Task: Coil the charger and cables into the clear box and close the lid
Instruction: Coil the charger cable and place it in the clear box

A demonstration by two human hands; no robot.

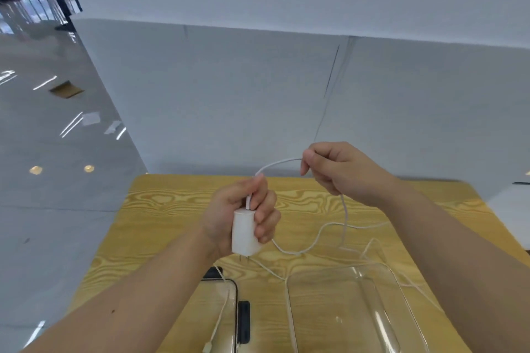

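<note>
Head view
Left hand: left hand closed around the white charger, held above the table, 2 prongs pointing down.
Right hand: right hand pinches the white cable, raised beyond the charger.
Cable path: arcs between both hands, then trails loosely across the table.
Clear box: clear box sits open near the right front edge.
Lid: black-trimmed lid lies left of the box; a second cable crosses it.
Table: wood-grain table, bare at the far edge.
Room: grey partition wall behind; glossy floor left.
</note>
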